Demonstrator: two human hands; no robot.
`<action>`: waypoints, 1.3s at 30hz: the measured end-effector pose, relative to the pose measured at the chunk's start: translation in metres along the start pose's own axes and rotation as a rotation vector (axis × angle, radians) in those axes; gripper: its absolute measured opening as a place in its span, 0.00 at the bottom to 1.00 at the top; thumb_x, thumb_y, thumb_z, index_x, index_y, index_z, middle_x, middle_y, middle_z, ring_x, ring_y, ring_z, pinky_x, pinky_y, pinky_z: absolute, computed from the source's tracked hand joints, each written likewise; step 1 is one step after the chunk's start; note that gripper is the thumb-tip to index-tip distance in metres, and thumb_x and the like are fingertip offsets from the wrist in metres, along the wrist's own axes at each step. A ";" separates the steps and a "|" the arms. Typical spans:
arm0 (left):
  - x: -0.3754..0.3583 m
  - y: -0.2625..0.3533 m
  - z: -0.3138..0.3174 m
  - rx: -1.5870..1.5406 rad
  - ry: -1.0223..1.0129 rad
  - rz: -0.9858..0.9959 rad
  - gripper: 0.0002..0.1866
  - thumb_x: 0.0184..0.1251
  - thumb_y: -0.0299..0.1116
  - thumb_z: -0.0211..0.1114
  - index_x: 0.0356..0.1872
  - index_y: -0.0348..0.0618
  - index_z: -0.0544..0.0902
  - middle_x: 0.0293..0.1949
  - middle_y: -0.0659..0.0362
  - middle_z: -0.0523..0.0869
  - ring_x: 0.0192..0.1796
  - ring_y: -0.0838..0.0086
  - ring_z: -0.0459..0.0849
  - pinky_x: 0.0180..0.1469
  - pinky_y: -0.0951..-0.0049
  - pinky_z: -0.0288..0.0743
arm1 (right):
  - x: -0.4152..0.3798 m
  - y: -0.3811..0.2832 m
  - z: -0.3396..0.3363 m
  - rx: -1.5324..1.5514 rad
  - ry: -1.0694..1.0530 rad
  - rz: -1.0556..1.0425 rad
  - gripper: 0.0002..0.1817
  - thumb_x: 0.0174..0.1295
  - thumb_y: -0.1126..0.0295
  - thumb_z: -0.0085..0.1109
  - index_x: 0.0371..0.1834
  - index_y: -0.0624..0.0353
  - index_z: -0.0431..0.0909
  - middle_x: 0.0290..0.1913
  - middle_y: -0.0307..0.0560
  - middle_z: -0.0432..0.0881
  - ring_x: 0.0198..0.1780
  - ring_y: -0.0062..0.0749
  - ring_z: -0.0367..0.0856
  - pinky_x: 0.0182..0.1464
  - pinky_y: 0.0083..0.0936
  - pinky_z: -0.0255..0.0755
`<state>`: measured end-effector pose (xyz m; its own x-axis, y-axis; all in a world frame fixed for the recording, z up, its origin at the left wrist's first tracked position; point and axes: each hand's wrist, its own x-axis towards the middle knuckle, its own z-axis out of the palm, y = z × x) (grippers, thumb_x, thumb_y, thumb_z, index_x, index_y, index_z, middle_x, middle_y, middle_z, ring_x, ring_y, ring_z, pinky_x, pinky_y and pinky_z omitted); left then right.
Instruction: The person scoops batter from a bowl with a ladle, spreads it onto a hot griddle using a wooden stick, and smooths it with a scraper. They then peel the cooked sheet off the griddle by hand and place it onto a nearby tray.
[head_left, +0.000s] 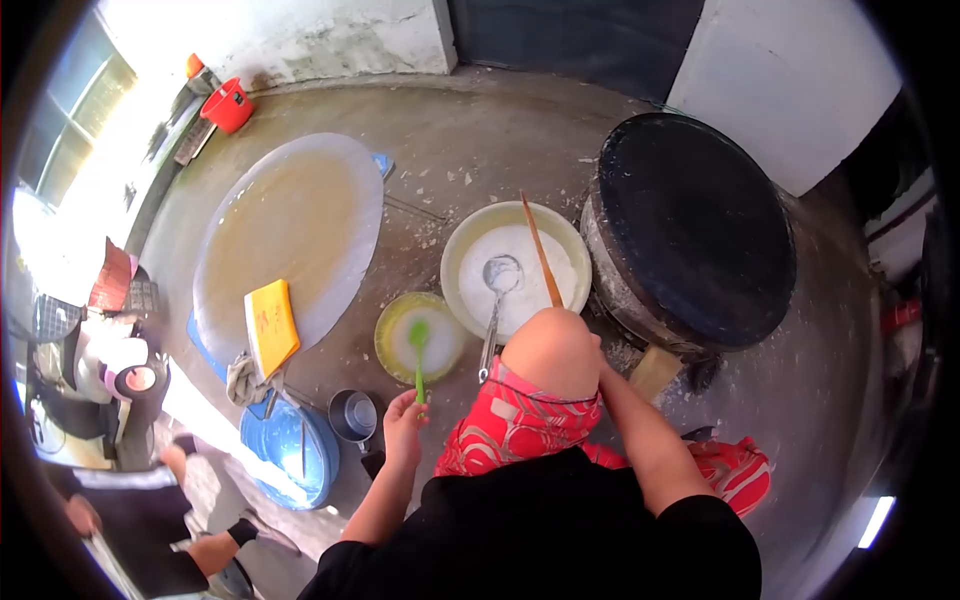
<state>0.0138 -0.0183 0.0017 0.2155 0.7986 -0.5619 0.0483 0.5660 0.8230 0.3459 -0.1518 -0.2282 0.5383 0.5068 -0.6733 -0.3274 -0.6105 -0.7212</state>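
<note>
My left hand (405,420) is closed round the handle of a green spoon (419,345). The spoon's head rests in a small yellow-green bowl (384,350) of whitish liquid. My right hand (599,352) is at the far side of my bent knee, its fingers mostly hidden. Beyond the knee stands a large pale basin (453,237) of white batter. A metal ladle (493,325) dips into the batter, and a wooden stick (540,245) leans across the basin's rim. To the right is a big round black griddle (700,230) on a drum-like base.
On the left lies a round pale sheet (350,170) bearing a thin tan layer, with a yellow packet (272,325) at its edge. Nearer are a blue tub (325,450) and a metal pot (353,414). A red bucket (228,106) stands far back; another person (140,530) is lower left.
</note>
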 end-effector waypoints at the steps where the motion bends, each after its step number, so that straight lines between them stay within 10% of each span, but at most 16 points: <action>1: 0.003 0.003 -0.002 0.018 -0.015 0.004 0.17 0.55 0.24 0.56 0.48 0.34 0.71 0.39 0.59 0.77 0.36 0.78 0.76 0.34 0.81 0.70 | -0.034 -0.043 -0.003 -0.122 0.055 -0.014 0.40 0.42 0.57 0.68 0.57 0.60 0.57 0.53 0.54 0.70 0.52 0.35 0.71 0.50 0.29 0.67; 4: 0.008 0.008 -0.002 0.061 -0.032 -0.018 0.17 0.54 0.24 0.56 0.47 0.34 0.73 0.38 0.59 0.77 0.36 0.79 0.76 0.33 0.81 0.70 | -0.074 -0.105 -0.009 -0.206 -0.031 -0.278 0.27 0.48 0.60 0.62 0.49 0.61 0.66 0.38 0.53 0.79 0.42 0.35 0.78 0.41 0.27 0.71; 10: 0.017 0.001 0.006 0.117 -0.039 -0.075 0.15 0.55 0.25 0.56 0.45 0.36 0.74 0.36 0.60 0.77 0.35 0.80 0.76 0.33 0.81 0.69 | -0.136 -0.192 -0.077 -0.453 0.581 -0.637 0.23 0.58 0.71 0.46 0.59 0.57 0.60 0.25 0.58 0.76 0.28 0.52 0.76 0.33 0.38 0.70; 14: 0.022 -0.004 0.015 0.149 -0.056 -0.072 0.15 0.54 0.26 0.56 0.45 0.36 0.75 0.35 0.62 0.77 0.35 0.78 0.77 0.35 0.80 0.69 | -0.141 -0.188 -0.129 -0.474 0.988 -0.382 0.30 0.58 0.75 0.42 0.66 0.47 0.52 0.29 0.61 0.77 0.32 0.55 0.77 0.34 0.40 0.70; 18: 0.026 -0.011 0.024 0.182 -0.108 -0.085 0.14 0.55 0.27 0.56 0.44 0.37 0.76 0.36 0.61 0.78 0.35 0.79 0.77 0.35 0.80 0.69 | -0.168 -0.182 -0.086 -0.724 0.283 -0.811 0.28 0.57 0.73 0.46 0.63 0.45 0.59 0.32 0.63 0.77 0.34 0.56 0.77 0.35 0.37 0.70; 22: 0.031 -0.015 0.022 0.177 -0.158 -0.047 0.14 0.55 0.28 0.55 0.44 0.36 0.76 0.34 0.60 0.78 0.34 0.79 0.76 0.34 0.80 0.69 | -0.155 -0.215 -0.108 -0.266 0.587 -0.496 0.27 0.58 0.74 0.45 0.63 0.46 0.59 0.38 0.61 0.78 0.39 0.53 0.77 0.39 0.33 0.70; 24: 0.032 -0.019 0.020 0.181 -0.148 -0.038 0.14 0.55 0.28 0.55 0.44 0.36 0.76 0.33 0.60 0.78 0.33 0.79 0.76 0.33 0.81 0.69 | -0.129 -0.225 -0.129 -0.552 0.996 -0.457 0.26 0.57 0.72 0.46 0.61 0.43 0.61 0.33 0.61 0.78 0.35 0.55 0.77 0.37 0.39 0.70; 28: 0.036 -0.025 0.019 0.243 -0.155 -0.043 0.14 0.55 0.28 0.55 0.44 0.37 0.76 0.32 0.61 0.78 0.32 0.80 0.76 0.32 0.82 0.68 | -0.147 -0.251 -0.101 -0.918 0.165 -0.708 0.25 0.58 0.70 0.46 0.62 0.46 0.60 0.39 0.61 0.76 0.41 0.55 0.74 0.41 0.42 0.69; 30: 0.041 -0.030 0.017 0.276 -0.133 -0.016 0.15 0.55 0.29 0.55 0.44 0.37 0.76 0.32 0.59 0.78 0.33 0.78 0.77 0.33 0.80 0.69 | -0.164 -0.263 -0.087 -0.831 0.213 -0.891 0.20 0.58 0.71 0.45 0.57 0.52 0.66 0.37 0.59 0.78 0.37 0.49 0.78 0.38 0.36 0.71; 33: 0.074 -0.061 -0.004 0.686 -0.019 0.245 0.16 0.53 0.32 0.57 0.45 0.41 0.76 0.38 0.53 0.78 0.40 0.67 0.77 0.42 0.74 0.71 | -0.179 -0.284 -0.080 -0.338 0.150 -0.573 0.10 0.58 0.75 0.42 0.40 0.62 0.72 0.26 0.48 0.80 0.27 0.27 0.77 0.32 0.23 0.70; 39: 0.110 -0.098 -0.009 1.469 0.254 0.191 0.28 0.52 0.33 0.57 0.58 0.49 0.64 0.60 0.51 0.58 0.58 0.56 0.64 0.52 0.51 0.64 | -0.237 -0.316 -0.028 -1.027 0.206 -0.718 0.12 0.51 0.67 0.52 0.39 0.54 0.77 0.28 0.51 0.79 0.33 0.46 0.77 0.35 0.36 0.70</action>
<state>0.0238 0.0157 -0.1416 0.1686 0.9352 -0.3114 0.9810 -0.1284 0.1455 0.3430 -0.0961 0.1635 0.4848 0.8709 -0.0805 0.7878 -0.4748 -0.3923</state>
